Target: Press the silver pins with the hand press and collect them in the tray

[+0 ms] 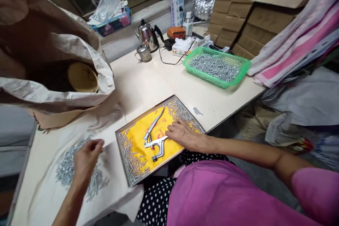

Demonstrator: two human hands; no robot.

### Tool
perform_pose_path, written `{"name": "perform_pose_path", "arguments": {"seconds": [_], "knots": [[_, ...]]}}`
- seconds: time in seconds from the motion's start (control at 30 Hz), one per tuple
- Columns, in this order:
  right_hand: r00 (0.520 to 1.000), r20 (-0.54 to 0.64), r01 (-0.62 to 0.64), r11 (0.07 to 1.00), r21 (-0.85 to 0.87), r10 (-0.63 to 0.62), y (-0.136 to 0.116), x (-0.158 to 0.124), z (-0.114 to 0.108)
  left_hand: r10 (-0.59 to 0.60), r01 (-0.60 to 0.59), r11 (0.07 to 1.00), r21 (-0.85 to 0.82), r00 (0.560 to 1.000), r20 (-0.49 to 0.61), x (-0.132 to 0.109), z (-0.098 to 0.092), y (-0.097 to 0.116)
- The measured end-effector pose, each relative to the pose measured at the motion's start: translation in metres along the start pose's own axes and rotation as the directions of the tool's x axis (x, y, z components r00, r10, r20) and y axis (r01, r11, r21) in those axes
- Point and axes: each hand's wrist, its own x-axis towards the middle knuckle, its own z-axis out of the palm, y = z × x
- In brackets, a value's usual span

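My left hand (pixel 87 160) is over a loose heap of small metal pins (pixel 65 164) on a pale cloth. Its thumb and fingers are pinched together; whatever they hold is too small to make out. In front of me, a shallow tray (pixel 144 113) has a yellow printed lining and many more pins along its left and right sides. Silver spring-loaded pliers (pixel 156 144) lie in its middle, one handle pointing away. Closed fingers of my right hand (pixel 182 134) are at the end of the other handle and partly cover it.
A green basket (pixel 225 84) of metal pins stands at the back right. At left is a large open paper sack (pixel 106 88). A kettle (pixel 148 35), metal cup (pixel 144 53) and tissue box (pixel 182 46) stand behind, with stacked cartons (pixel 233 10) at right.
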Motion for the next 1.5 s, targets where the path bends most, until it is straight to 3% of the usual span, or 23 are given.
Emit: {"name": "perform_pose_path", "arguments": {"seconds": [0.07, 0.17, 0.33, 0.67, 1.0, 1.27, 1.37, 1.5], "knots": [[1.000, -0.008, 0.000, 1.000, 0.016, 0.000, 0.001, -0.001, 0.001, 0.014, 0.032, 0.961, -0.275, 0.987, 0.162, -0.034, 0.016, 0.028], [0.999, -0.029, 0.022, 0.999, 0.036, -0.021, 0.002, 0.002, 0.002, 0.018, 0.122, 0.903, -0.411, 0.947, 0.320, -0.076, 0.046, 0.061], [0.996, 0.000, 0.094, 0.993, 0.075, -0.095, 0.000, 0.007, -0.005, -0.057, 0.295, 0.820, -0.490, 0.895, 0.443, -0.106, 0.076, 0.072], [0.995, 0.013, 0.094, 0.985, 0.143, -0.097, 0.000, 0.003, 0.000, -0.121, 0.352, 0.819, -0.453, 0.878, 0.464, -0.121, 0.093, 0.070], [0.997, 0.022, 0.064, 0.984, 0.165, -0.068, -0.003, 0.005, 0.001, -0.172, 0.383, 0.839, -0.386, 0.860, 0.480, -0.117, 0.095, 0.073], [0.995, 0.023, 0.093, 0.978, 0.185, -0.099, 0.000, 0.006, 0.014, -0.206, 0.449, 0.836, -0.316, 0.790, 0.578, -0.111, 0.092, 0.083], [0.996, 0.036, 0.077, 0.981, 0.179, -0.085, -0.002, 0.005, 0.010, -0.224, 0.465, 0.838, -0.286, 0.770, 0.597, -0.108, 0.091, 0.085], [0.996, 0.061, 0.062, 0.987, 0.145, -0.072, 0.000, 0.011, -0.007, -0.250, 0.471, 0.835, -0.284, 0.785, 0.567, -0.109, 0.092, 0.086]]}}
